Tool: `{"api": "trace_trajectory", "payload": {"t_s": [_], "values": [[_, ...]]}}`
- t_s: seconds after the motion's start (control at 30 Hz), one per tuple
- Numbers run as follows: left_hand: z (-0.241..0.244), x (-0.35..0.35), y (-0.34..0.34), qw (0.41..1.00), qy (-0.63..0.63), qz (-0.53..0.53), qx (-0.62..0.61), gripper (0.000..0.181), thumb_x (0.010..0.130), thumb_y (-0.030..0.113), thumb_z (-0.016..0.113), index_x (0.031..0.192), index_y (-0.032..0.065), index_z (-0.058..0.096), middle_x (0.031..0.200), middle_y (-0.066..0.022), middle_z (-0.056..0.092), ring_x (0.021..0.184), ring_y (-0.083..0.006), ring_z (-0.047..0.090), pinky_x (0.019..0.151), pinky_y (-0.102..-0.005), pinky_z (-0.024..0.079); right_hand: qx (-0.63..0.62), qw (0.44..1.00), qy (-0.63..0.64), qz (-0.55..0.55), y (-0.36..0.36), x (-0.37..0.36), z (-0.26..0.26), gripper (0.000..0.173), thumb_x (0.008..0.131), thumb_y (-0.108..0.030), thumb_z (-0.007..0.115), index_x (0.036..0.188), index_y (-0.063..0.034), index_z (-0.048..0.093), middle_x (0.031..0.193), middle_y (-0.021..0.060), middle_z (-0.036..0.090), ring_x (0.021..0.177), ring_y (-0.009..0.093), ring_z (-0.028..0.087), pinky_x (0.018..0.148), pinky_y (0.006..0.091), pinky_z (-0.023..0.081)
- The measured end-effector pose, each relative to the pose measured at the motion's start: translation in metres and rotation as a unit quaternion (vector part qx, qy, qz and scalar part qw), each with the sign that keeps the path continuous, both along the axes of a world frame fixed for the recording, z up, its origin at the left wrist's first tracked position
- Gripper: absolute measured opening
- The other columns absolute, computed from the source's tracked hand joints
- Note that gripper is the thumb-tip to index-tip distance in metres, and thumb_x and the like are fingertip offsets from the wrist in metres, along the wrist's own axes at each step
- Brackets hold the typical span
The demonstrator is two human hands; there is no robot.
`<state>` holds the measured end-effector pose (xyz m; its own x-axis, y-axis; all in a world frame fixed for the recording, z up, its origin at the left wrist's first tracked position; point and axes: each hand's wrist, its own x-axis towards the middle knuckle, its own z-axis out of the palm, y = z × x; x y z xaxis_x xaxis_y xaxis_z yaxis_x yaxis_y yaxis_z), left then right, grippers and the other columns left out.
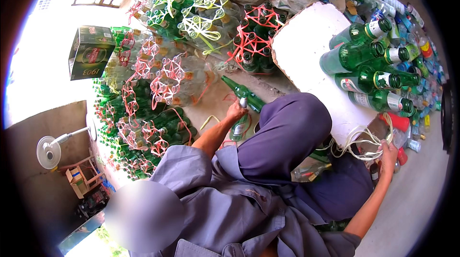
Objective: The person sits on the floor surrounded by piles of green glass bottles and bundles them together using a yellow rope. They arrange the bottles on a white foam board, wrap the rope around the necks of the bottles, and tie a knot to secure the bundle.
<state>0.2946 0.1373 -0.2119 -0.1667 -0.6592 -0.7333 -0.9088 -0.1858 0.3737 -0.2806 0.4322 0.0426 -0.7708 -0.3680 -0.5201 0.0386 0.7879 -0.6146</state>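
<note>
My left hand (235, 112) is closed around the neck of a green glass bottle (238, 129), whose pale top sticks out above my fingers. Just beyond it, another green glass bottle (244, 93) lies on its side on the floor. My right hand (388, 156) grips a loose bundle of pale plastic twine (359, 145). The strands loop out to the left, over the near corner of a white board (309, 41). Several green glass bottles (359, 55) are grouped on that board, to the right of my bent knee (298, 124).
Bottles bundled with pink twine (167, 81) and yellow twine (203, 20) crowd the left and back. A red-tied bundle (255, 39) stands beside the board. Plastic bottles and cans (424, 63) pile up at right. A cardboard beer carton (90, 54) and a fan (49, 152) are far left.
</note>
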Motion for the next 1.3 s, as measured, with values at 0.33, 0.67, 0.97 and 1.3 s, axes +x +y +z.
{"api": "trace_trajectory", "payload": {"t_s": [0.33,0.67,0.97,1.3], "values": [[0.011,0.043,0.001,0.998,0.018,0.061,-0.004,0.055,0.074,0.038,0.071,0.11,-0.0022,0.059,0.109,-0.0272,0.066,0.106,-0.042,0.063,0.092,-0.0478,0.05,0.044,0.995,0.051,0.076,-0.017,-0.008,-0.008,0.025,0.093,-0.023,0.06,0.1,-0.0009,0.069,0.072,0.0027,0.063,0.057,0.008,0.056,0.048,0.0235,0.039],[0.065,0.084,0.003,0.992,0.073,0.08,-0.067,0.053,0.077,0.034,0.072,0.11,-0.0032,0.053,0.101,-0.0287,0.066,0.099,-0.0439,0.065,0.086,-0.0492,0.05,0.056,0.991,0.068,0.103,-0.029,-0.019,-0.016,0.025,0.093,-0.024,0.06,0.099,-0.0004,0.068,0.071,0.0042,0.064,0.055,0.01,0.059,0.044,0.0252,0.041],[0.107,0.093,-0.019,0.953,0.249,0.124,-0.124,0.046,0.078,0.026,0.075,0.108,-0.0014,0.054,0.097,-0.0211,0.068,0.092,-0.0317,0.067,0.083,-0.0425,0.052,0.03,0.988,0.092,0.121,-0.055,0.002,-0.01,0.023,0.092,-0.02,0.06,0.087,0.0018,0.065,0.064,0.0071,0.062,0.051,0.015,0.06,0.047,0.0307,0.045],[0.282,-0.004,-0.035,0.906,0.388,0.071,-0.156,0.041,0.085,0.003,0.071,0.124,0.0043,0.059,0.107,-0.0069,0.067,0.099,-0.0158,0.062,0.091,-0.0335,0.05,0.008,0.981,0.186,0.055,-0.039,-0.004,0.003,0.025,0.093,-0.019,0.061,0.085,0.0029,0.067,0.063,0.0106,0.065,0.055,0.02,0.064,0.053,0.0364,0.048]]}}
